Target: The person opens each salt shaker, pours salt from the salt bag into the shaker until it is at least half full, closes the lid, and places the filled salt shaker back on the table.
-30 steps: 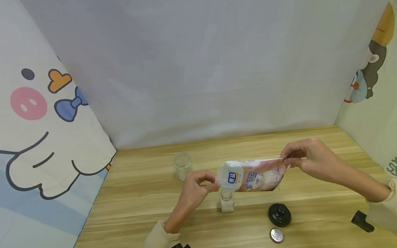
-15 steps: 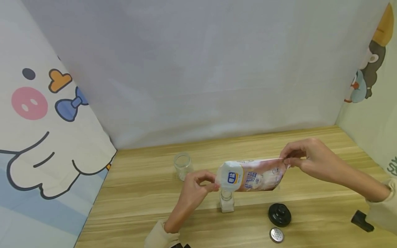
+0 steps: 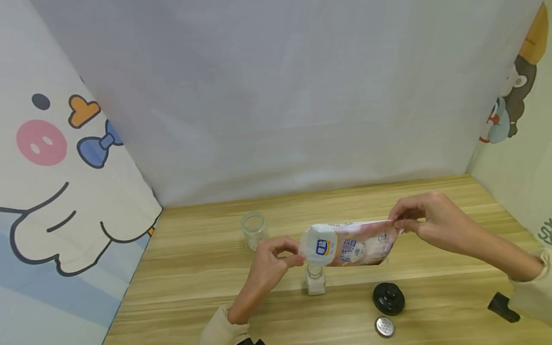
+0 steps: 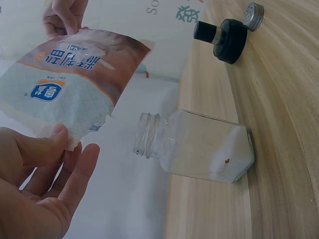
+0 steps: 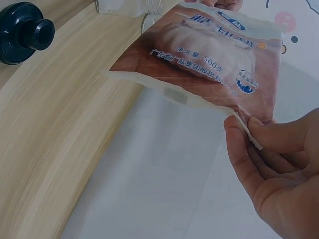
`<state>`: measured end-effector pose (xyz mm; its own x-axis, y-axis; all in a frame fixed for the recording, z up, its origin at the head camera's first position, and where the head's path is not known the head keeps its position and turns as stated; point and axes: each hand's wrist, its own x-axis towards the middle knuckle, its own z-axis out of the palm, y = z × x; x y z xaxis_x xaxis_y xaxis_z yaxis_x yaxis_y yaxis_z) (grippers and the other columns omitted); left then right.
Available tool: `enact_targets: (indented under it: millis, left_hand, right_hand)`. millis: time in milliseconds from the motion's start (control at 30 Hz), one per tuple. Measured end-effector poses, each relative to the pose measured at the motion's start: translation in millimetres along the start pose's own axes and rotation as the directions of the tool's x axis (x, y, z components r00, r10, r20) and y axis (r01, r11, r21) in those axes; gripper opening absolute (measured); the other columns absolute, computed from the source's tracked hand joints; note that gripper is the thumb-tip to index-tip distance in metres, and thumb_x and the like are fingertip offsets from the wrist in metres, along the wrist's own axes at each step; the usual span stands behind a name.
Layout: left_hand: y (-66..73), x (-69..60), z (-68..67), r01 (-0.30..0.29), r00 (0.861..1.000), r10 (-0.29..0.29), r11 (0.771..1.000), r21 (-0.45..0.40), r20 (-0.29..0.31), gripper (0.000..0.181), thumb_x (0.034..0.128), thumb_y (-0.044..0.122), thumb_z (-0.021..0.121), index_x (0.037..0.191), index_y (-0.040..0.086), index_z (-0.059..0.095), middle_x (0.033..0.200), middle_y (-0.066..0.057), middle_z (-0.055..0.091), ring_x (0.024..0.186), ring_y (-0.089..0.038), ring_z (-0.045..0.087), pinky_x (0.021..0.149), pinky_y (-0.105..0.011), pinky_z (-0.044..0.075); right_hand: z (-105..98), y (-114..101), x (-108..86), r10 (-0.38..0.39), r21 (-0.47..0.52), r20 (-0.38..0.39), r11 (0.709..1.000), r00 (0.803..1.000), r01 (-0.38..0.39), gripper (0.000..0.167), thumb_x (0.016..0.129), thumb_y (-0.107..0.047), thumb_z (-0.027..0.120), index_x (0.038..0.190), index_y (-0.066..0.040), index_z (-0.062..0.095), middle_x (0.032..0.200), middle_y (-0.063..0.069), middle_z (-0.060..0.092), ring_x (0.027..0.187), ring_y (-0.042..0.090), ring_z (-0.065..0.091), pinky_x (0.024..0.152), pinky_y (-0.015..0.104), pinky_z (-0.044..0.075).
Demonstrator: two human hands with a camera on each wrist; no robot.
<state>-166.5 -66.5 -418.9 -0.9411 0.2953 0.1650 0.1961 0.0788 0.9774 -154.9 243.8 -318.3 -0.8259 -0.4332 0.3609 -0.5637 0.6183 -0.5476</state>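
A printed brown and white packet point(image 3: 351, 245) is stretched between two hands above the table. The left hand point(image 3: 271, 268) pinches its pale end, whose edge looks torn in the left wrist view. By a corner of the brown end, the right hand point(image 3: 435, 223) pinches it between thumb and fingers. Just below the pale end stands a small glass jar point(image 3: 316, 282) without a lid, upright. White grains point(image 4: 229, 159) lie at the bottom of that jar in the left wrist view. No falling grains can be made out.
A round glass jar point(image 3: 254, 231) stands behind the left hand. Nearer the front edge, a black knobbed lid point(image 3: 388, 299) and a small perforated metal cap point(image 3: 385, 327) lie on the wooden table point(image 3: 194, 278). Cloth walls rise behind and at both sides.
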Motion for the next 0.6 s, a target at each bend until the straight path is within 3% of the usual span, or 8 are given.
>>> enact_targets:
  millis: [600]
  left_hand:
    - [-1.3, -0.6, 0.9, 0.007, 1.000, -0.007, 1.000, -0.013, -0.009, 0.009, 0.0763, -0.010, 0.070, 0.082, -0.003, 0.069, 0.083, -0.014, 0.067, 0.081, -0.024, 0.065, 0.070, -0.032, 0.060]
  right_hand:
    - [-1.0, -0.4, 1.0, -0.028, -0.010, 0.000, 1.000, 1.000, 0.028, 0.033, 0.072, 0.020, 0.066, 0.080, -0.012, 0.069, 0.076, -0.010, 0.065, 0.066, 0.004, 0.060, 0.056, 0.022, 0.055]
